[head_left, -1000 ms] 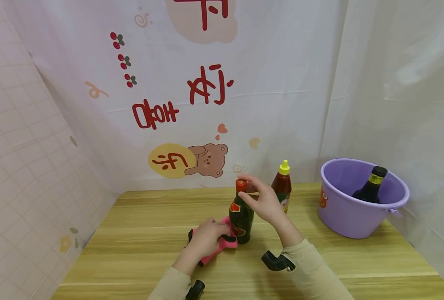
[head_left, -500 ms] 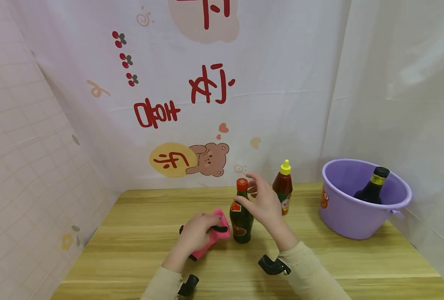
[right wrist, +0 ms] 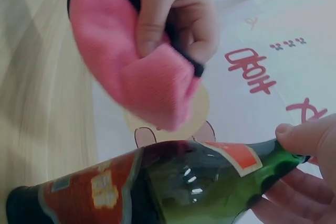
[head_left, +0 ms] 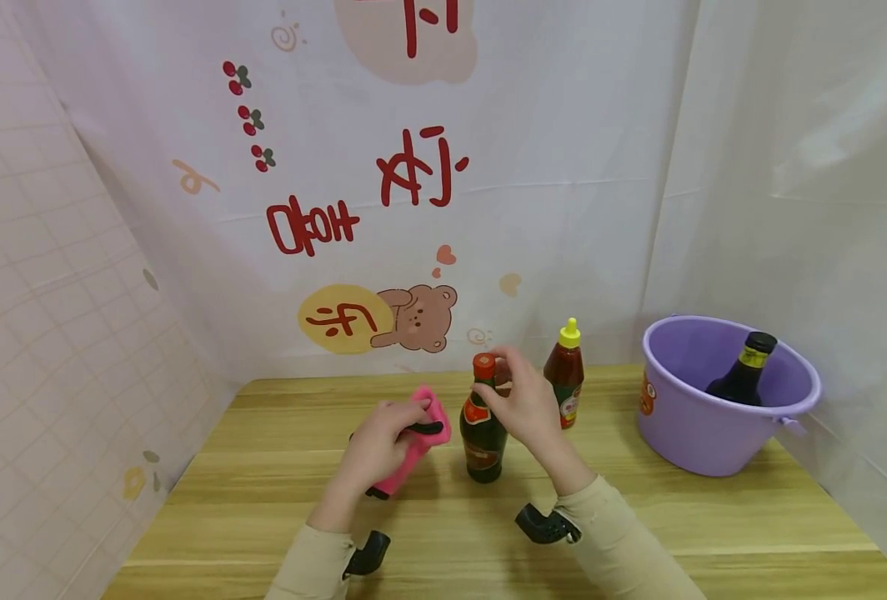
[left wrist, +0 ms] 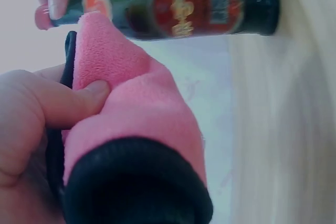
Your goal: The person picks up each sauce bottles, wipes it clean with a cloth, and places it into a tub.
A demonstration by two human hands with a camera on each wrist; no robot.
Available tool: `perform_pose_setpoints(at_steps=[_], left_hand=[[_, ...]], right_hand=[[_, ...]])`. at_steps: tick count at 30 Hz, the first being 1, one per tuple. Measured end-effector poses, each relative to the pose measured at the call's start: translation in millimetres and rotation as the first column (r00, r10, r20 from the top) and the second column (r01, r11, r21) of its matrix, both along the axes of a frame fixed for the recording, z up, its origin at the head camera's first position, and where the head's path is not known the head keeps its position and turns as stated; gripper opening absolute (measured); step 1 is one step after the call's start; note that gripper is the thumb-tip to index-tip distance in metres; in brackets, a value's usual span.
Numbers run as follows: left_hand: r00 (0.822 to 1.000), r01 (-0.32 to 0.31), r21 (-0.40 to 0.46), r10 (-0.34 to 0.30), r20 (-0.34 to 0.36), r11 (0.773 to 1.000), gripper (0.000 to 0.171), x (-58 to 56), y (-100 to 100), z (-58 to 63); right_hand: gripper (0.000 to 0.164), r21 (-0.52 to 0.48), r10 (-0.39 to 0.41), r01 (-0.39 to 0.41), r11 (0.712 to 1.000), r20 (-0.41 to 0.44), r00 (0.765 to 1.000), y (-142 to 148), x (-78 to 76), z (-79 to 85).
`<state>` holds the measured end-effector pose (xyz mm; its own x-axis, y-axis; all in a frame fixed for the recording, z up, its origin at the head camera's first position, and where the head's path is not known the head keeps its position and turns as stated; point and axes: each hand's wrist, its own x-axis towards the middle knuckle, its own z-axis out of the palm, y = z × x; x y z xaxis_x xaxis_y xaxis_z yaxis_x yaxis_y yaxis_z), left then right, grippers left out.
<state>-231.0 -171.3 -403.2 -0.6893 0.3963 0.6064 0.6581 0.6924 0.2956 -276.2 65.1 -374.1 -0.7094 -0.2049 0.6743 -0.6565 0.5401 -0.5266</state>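
A green glass bottle [head_left: 483,442] with a red cap and red labels stands upright on the table. My right hand [head_left: 526,400] holds its neck, thumb on the near side and fingers behind, as the right wrist view shows. To the left of the bottle, my left hand [head_left: 379,442] grips a folded pink cloth [left wrist: 142,95] with black edging, thumb pressed on top. In the head view, a small gap separates the cloth [head_left: 413,454] from the bottle. Part of the neck is hidden by the right hand.
Behind the right hand stands a red sauce squeeze bottle [head_left: 566,375] with a yellow cap. A purple bucket [head_left: 691,442] at the right holds a dark bottle [head_left: 744,375] with a black cap. A printed white curtain [head_left: 563,167] hangs behind the wooden table [head_left: 278,450].
My left hand has drawn the cloth away from the bottle, leftward and up. My right hand loosened from the neck, then closed in on it again; the bottle's label has turned slightly.
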Motion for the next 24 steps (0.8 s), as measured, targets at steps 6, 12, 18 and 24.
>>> perform_pose_setpoints(at_steps=[6, 12, 18, 24], left_hand=[[0.998, 0.054, 0.105, -0.051, -0.037, 0.993, 0.027, -1.2, 5, 20.9], [0.997, 0.064, 0.142, -0.056, -0.058, 0.988, 0.023, -2.1, 17, 41.9], [0.995, 0.078, 0.153, -0.068, -0.066, 0.985, 0.022, -6.8, 33, 53.3], [0.993, 0.095, 0.143, -0.084, -0.085, 0.985, 0.024, -16.0, 42, 45.8]], right_hand=[[0.047, -0.017, 0.101, -0.100, 0.995, 0.053, 0.994, 9, -5.4, 1.6], [0.050, -0.031, 0.163, -0.160, 0.987, 0.132, 0.978, 16, -11.3, 2.9], [0.050, -0.035, 0.203, -0.200, 0.979, 0.148, 0.968, 18, -15.3, 2.3], [0.050, -0.027, 0.199, -0.197, 0.980, 0.149, 0.969, 19, -16.7, 1.4]])
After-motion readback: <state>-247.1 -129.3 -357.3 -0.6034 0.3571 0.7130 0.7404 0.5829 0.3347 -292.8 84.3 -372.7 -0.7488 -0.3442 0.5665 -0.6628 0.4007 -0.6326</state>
